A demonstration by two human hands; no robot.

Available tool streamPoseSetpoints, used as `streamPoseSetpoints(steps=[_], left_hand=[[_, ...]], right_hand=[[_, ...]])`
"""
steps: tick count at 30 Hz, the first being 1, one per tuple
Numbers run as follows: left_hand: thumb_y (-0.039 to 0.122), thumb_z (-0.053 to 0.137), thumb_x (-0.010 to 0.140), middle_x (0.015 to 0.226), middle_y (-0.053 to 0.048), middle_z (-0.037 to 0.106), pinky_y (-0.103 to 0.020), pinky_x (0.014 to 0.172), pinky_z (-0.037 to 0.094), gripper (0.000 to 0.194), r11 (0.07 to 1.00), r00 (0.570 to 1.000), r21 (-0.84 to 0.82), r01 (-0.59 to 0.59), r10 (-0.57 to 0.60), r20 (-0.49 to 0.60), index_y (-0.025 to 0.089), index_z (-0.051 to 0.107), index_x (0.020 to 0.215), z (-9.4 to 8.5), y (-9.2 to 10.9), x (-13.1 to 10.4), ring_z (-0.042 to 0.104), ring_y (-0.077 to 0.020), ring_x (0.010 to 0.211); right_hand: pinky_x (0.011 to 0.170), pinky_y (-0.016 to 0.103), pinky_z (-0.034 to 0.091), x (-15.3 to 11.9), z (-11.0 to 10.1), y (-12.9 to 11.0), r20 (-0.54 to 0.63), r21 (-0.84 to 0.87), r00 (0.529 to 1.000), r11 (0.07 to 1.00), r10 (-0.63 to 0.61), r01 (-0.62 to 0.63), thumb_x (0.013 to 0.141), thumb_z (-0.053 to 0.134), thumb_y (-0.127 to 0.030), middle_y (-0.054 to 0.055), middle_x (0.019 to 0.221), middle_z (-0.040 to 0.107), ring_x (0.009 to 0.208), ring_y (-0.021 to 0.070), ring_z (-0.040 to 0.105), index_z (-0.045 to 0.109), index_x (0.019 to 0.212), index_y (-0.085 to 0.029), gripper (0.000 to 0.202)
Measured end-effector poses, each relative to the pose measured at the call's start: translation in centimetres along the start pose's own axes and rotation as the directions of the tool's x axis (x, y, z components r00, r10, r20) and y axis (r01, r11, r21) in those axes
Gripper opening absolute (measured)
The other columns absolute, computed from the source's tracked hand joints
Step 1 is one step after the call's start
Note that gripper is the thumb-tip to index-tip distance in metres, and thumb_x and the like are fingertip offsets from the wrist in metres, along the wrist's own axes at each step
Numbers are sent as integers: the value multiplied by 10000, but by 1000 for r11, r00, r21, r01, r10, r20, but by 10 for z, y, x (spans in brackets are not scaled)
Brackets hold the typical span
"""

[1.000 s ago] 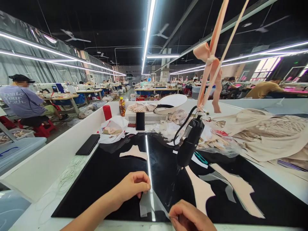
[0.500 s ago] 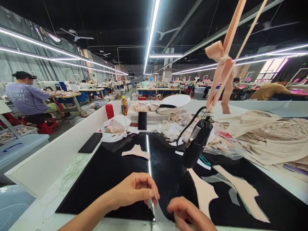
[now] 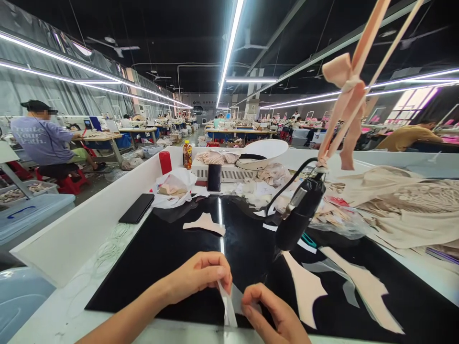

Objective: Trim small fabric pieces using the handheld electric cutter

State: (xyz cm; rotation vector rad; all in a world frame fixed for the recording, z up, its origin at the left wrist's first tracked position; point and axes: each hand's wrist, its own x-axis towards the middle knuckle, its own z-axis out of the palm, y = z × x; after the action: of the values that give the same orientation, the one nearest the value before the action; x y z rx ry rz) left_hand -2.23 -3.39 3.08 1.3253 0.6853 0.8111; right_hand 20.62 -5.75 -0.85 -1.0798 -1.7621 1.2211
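Near the front edge of the black work surface (image 3: pixel 154 277), my left hand (image 3: pixel 202 276) pinches the upper end of a thin translucent strip (image 3: pixel 229 308) that hangs down from its fingertips. My right hand (image 3: pixel 274 310) is just to the right, thumb and forefinger closed near the strip's other edge; whether they grip it is hard to make out. Right of my hands lies a pale pink cut fabric piece (image 3: pixel 304 289), and farther right another pink piece (image 3: pixel 358 279) rests over clear film. A smaller pink piece (image 3: pixel 204 223) lies farther back.
A black handheld tool (image 3: pixel 301 210) hangs from pink fabric straps at right. Beige fabric (image 3: pixel 412 205) is piled at the far right. A black phone (image 3: pixel 136 208) and a white plastic bag (image 3: pixel 175 188) lie at left. Several people sit at sewing tables beyond the white partition.
My left hand has risen slightly, and more of the strip shows below it. My right hand has moved slightly left and up, nearer the strip. The camera view has shifted a little.
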Motion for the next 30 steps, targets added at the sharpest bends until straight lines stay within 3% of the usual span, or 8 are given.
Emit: streamPoseSetpoints(steps=[4, 8, 12, 18, 30], left_hand=[[569, 604, 967, 791, -43, 663, -279, 759, 461, 453, 968, 998, 249, -4, 19, -57, 147, 699, 831, -12, -7, 1, 594, -163, 752], [466, 596, 1000, 867, -44, 681, -276, 788, 447, 365, 859, 994, 510, -35, 83, -72, 177, 789, 888, -17, -11, 1, 609, -179, 833], [366, 633, 984, 941, -54, 698, -303, 879, 441, 253, 751, 992, 657, -67, 119, -35, 205, 801, 884, -16, -12, -3, 626, -206, 936], [321, 718, 922, 1067, -69, 709, -313, 907, 463, 167, 686, 988, 721, -101, 155, -9, 214, 781, 810, -19, -17, -8, 641, -232, 1026], [335, 666, 986, 1110, -45, 766, -315, 999, 466, 427, 597, 979, 792, -128, 201, 7, 205, 693, 580, -28, -6, -14, 671, -222, 1100]], right_hand=[[756, 241, 456, 3, -2, 7, -37, -114, 996, 991, -76, 71, 965, 561, -390, -28, 823, 656, 772, 160, 596, 692, 876, -276, 196], [799, 271, 467, 7, 0, 23, -41, -261, 989, 957, -145, 130, 1005, 526, -360, -16, 889, 698, 837, 177, 633, 698, 946, -290, 195], [813, 324, 486, 10, 1, 37, -44, -422, 973, 887, -227, 188, 1053, 471, -403, 10, 932, 709, 852, 208, 648, 690, 1008, -290, 251], [816, 371, 485, 10, 0, 47, -5, -600, 951, 761, -311, 246, 1090, 388, -390, 33, 965, 722, 846, 229, 655, 679, 1029, -285, 315], [767, 342, 514, 10, -7, 40, 76, -732, 938, 620, -340, 283, 1059, 457, -270, 34, 934, 684, 818, 220, 654, 672, 1055, -280, 214]])
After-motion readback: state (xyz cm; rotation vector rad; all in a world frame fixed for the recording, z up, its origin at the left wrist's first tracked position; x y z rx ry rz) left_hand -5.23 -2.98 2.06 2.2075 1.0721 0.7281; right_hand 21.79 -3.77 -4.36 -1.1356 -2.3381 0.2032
